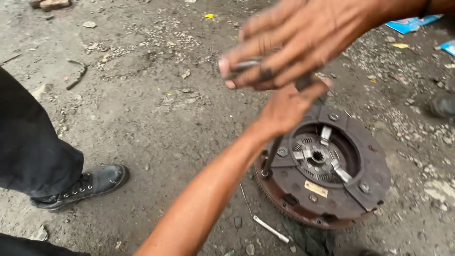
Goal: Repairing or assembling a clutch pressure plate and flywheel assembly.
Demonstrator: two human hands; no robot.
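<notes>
Bolts still sit in the clutch pressure plate (327,175); left hand (284,109) grips the T-handle wrench (270,156) at its rim, right hand (289,40) closes over the crossbar.

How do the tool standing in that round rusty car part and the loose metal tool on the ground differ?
The upright tool stands in a bolt at the rim of the clutch assembly, gripped by the left hand; the loose tool lies flat on the dirt, untouched. The upright one looks dark; the loose one shines silvery. Both are slim metal shafts.

Left grip (289,106) clenched, arm outstretched — right grip (284,45) above, fingers closed.
</notes>
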